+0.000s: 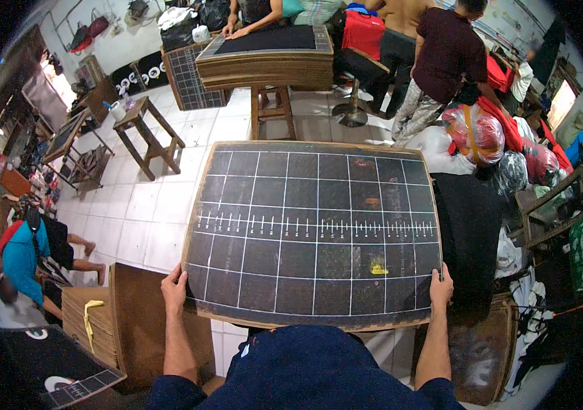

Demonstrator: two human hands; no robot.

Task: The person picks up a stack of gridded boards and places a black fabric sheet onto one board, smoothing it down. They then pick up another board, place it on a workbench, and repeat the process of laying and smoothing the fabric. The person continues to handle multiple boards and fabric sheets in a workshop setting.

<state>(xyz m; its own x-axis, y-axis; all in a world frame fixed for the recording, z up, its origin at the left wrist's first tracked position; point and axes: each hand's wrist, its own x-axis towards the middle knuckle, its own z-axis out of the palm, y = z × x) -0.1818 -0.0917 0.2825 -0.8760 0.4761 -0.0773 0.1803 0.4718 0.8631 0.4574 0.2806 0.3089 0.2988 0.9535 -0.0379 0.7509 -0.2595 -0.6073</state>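
While co-workers are bending over a bench (264,51) behind, a worker's left hand (174,288) and right hand (440,287) are each gripping a near corner of the gridded board (315,229), fingers curled over its edge, keeping it level at waist height.

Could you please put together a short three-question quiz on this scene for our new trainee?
1. True or false: both the left hand and the right hand grip the near corners of the dark gridded board.
2. What small bright thing lies on the board's surface, right of centre?
A) a yellow scrap
B) a red cup
C) a white cloth
3. Fill in: to the person's left, beside the board, stands a stack of brown ______ sheets.

Key:
1. True; each hand holds one near corner.
2. A.
3. Cardboard.
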